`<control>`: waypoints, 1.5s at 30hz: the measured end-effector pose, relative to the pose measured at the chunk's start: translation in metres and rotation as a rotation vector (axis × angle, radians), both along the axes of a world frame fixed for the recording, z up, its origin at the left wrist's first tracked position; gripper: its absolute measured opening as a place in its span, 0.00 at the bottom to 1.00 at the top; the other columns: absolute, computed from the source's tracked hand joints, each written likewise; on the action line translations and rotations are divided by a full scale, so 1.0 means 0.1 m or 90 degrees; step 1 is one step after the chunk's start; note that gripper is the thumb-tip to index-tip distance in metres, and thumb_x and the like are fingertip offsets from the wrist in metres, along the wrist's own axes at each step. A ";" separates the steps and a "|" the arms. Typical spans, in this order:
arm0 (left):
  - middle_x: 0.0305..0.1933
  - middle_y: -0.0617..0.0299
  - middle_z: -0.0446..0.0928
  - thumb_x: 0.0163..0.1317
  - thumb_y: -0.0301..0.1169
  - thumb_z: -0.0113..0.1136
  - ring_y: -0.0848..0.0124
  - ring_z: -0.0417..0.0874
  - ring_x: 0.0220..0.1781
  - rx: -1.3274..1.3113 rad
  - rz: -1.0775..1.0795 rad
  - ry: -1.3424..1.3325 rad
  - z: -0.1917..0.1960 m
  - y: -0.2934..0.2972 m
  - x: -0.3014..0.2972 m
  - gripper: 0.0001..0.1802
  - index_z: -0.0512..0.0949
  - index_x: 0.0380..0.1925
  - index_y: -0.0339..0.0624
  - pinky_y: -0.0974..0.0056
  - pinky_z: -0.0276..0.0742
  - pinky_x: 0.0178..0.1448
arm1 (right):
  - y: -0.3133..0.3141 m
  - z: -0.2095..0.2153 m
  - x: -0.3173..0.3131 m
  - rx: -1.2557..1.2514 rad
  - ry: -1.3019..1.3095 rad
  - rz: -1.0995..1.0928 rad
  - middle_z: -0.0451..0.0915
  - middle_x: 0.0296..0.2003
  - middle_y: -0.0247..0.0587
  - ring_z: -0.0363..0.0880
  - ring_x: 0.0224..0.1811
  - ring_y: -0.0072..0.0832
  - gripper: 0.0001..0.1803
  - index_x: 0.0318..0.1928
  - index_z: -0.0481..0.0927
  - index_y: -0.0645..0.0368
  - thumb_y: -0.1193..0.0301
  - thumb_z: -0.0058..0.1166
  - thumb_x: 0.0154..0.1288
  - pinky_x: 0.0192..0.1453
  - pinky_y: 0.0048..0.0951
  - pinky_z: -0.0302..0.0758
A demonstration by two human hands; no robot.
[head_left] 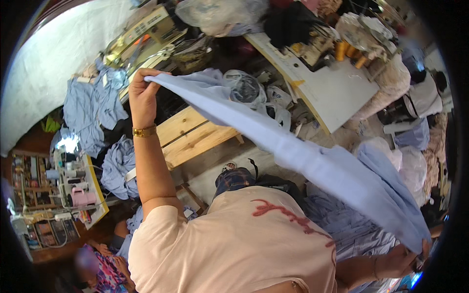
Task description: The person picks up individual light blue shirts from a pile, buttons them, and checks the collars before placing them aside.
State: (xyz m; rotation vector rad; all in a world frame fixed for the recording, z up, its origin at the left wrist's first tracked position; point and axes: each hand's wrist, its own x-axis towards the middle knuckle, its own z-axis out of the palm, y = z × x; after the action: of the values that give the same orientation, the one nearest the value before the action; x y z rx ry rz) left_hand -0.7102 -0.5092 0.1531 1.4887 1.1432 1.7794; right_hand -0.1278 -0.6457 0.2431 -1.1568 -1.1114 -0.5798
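A long light blue cloth [312, 161] stretches slantwise through the air in front of my body, from upper left to lower right. My left hand [143, 95], raised at the upper left, pinches one corner of it between thumb and fingers. Low at the far right, my right hand [403, 258] grips the other end; the cloth and the picture's dark rim partly hide those fingers. Between the hands the fabric is pulled long and narrow, with loose folds toward the right. Below its right part lies a heap of blue garments [349, 224].
A wooden bench [195, 139] stands ahead of me. Sewing machine tables [332, 93] flank it, one with orange thread cones [344, 50]. More blue fabric [90, 110] hangs at left. Plastic bags [244, 88] lie beyond the bench. Another person [105, 266] sits at lower left.
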 end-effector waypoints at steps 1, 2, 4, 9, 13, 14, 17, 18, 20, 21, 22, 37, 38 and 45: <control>0.35 0.55 0.78 0.57 0.20 0.52 0.69 0.80 0.39 0.007 0.042 -0.014 -0.02 -0.09 -0.20 0.04 0.72 0.33 0.35 0.70 0.73 0.46 | 0.11 -0.01 -0.13 -0.017 -0.008 0.045 0.70 0.46 0.43 0.69 0.49 0.33 0.12 0.46 0.72 0.65 0.74 0.46 0.64 0.54 0.30 0.69; 0.35 0.56 0.78 0.57 0.20 0.52 0.74 0.78 0.33 0.023 0.106 -0.007 -0.05 -0.20 -0.35 0.04 0.72 0.33 0.36 0.73 0.74 0.41 | 0.22 -0.04 -0.28 -0.037 -0.016 0.093 0.70 0.46 0.43 0.69 0.49 0.33 0.12 0.46 0.72 0.65 0.74 0.46 0.64 0.54 0.30 0.69; 0.32 0.58 0.77 0.57 0.20 0.51 0.78 0.75 0.28 -0.081 0.147 0.003 -0.10 -0.35 -0.67 0.04 0.71 0.33 0.37 0.75 0.73 0.35 | 0.40 -0.08 -0.60 -0.122 -0.020 0.179 0.70 0.45 0.43 0.69 0.49 0.33 0.11 0.46 0.72 0.65 0.74 0.45 0.64 0.53 0.30 0.69; 0.30 0.62 0.74 0.58 0.21 0.49 0.72 0.80 0.31 -0.337 0.077 -0.045 -0.62 -0.11 -1.23 0.06 0.68 0.36 0.40 0.70 0.78 0.36 | 1.15 -0.43 -1.51 -0.511 0.017 0.348 0.66 0.47 0.42 0.71 0.44 0.28 0.09 0.41 0.71 0.67 0.82 0.41 0.61 0.44 0.25 0.75; 0.33 0.59 0.74 0.57 0.18 0.49 0.68 0.81 0.34 -0.355 0.054 -0.137 -1.16 0.26 -1.62 0.06 0.67 0.35 0.37 0.68 0.79 0.41 | 1.65 -1.30 -2.08 -0.558 0.182 0.465 0.66 0.48 0.41 0.74 0.34 0.24 0.07 0.41 0.70 0.66 0.81 0.41 0.62 0.38 0.22 0.76; 0.34 0.58 0.74 0.57 0.17 0.48 0.67 0.81 0.35 -0.341 0.047 -0.159 -1.24 0.35 -1.72 0.07 0.67 0.35 0.37 0.67 0.79 0.43 | 1.68 -1.43 -2.21 -0.544 0.269 0.476 0.68 0.46 0.41 0.74 0.32 0.24 0.07 0.41 0.70 0.65 0.81 0.41 0.62 0.37 0.21 0.76; 0.37 0.55 0.74 0.56 0.16 0.48 0.66 0.79 0.40 -0.265 0.067 -0.243 -1.33 0.46 -2.02 0.07 0.68 0.35 0.36 0.64 0.77 0.48 | 1.54 -1.61 -2.54 -0.521 0.288 0.473 0.71 0.42 0.40 0.74 0.33 0.24 0.06 0.40 0.70 0.64 0.80 0.41 0.63 0.39 0.21 0.73; 0.38 0.56 0.74 0.56 0.17 0.48 0.66 0.78 0.43 -0.254 0.058 -0.232 -1.33 0.46 -2.13 0.07 0.68 0.35 0.35 0.63 0.76 0.50 | 1.45 -1.69 -2.63 -0.522 0.271 0.485 0.71 0.41 0.40 0.74 0.33 0.24 0.06 0.40 0.70 0.64 0.80 0.41 0.63 0.40 0.21 0.72; 0.36 0.59 0.73 0.57 0.19 0.49 0.69 0.77 0.41 -0.274 0.047 -0.227 -1.42 0.39 -2.40 0.05 0.69 0.34 0.37 0.64 0.75 0.50 | 1.23 -1.89 -2.79 -0.521 0.233 0.515 0.71 0.40 0.39 0.74 0.34 0.24 0.06 0.40 0.70 0.63 0.80 0.41 0.63 0.41 0.22 0.71; 0.35 0.60 0.73 0.56 0.19 0.48 0.70 0.76 0.41 -0.290 0.048 -0.219 -1.54 0.34 -2.56 0.05 0.70 0.33 0.37 0.65 0.75 0.49 | 1.10 -2.04 -2.85 -0.574 0.209 0.528 0.71 0.39 0.39 0.73 0.37 0.24 0.05 0.38 0.71 0.61 0.79 0.43 0.62 0.42 0.23 0.69; 0.34 0.61 0.72 0.55 0.19 0.48 0.71 0.76 0.40 -0.318 0.049 -0.211 -1.69 0.29 -2.73 0.05 0.70 0.32 0.38 0.66 0.74 0.49 | 0.96 -2.24 -2.90 -0.627 0.110 0.478 0.72 0.39 0.40 0.72 0.39 0.27 0.05 0.37 0.72 0.60 0.79 0.45 0.59 0.43 0.24 0.69; 0.43 0.53 0.78 0.55 0.38 0.52 0.64 0.78 0.43 -0.784 -0.274 0.326 -4.62 -0.18 -2.47 0.22 0.72 0.48 0.39 0.62 0.72 0.48 | -0.52 -3.93 -2.81 -1.235 0.261 0.288 0.77 0.36 0.51 0.79 0.34 0.40 0.13 0.39 0.75 0.64 0.67 0.46 0.60 0.35 0.35 0.77; 0.43 0.53 0.77 0.56 0.36 0.51 0.66 0.78 0.40 -0.819 -0.382 0.527 -4.38 -0.06 -1.92 0.22 0.71 0.49 0.37 0.63 0.73 0.46 | -0.76 -3.93 -2.69 -1.204 0.339 0.199 0.77 0.36 0.51 0.79 0.35 0.41 0.13 0.37 0.75 0.63 0.66 0.46 0.60 0.36 0.37 0.76; 0.40 0.62 0.76 0.55 0.25 0.52 0.73 0.77 0.36 -0.839 -0.733 0.506 -4.13 -0.01 0.19 0.17 0.71 0.47 0.39 0.69 0.71 0.38 | -1.99 -3.64 -2.44 -1.182 0.331 -0.182 0.75 0.40 0.51 0.73 0.47 0.44 0.16 0.41 0.76 0.58 0.62 0.48 0.55 0.50 0.40 0.70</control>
State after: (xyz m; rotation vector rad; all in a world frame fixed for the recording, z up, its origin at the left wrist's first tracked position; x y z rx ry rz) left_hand -0.6916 -0.5101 -0.2598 1.3551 0.9919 -0.4136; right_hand -0.3720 -0.8451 -0.1205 -2.8160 -0.8249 0.8432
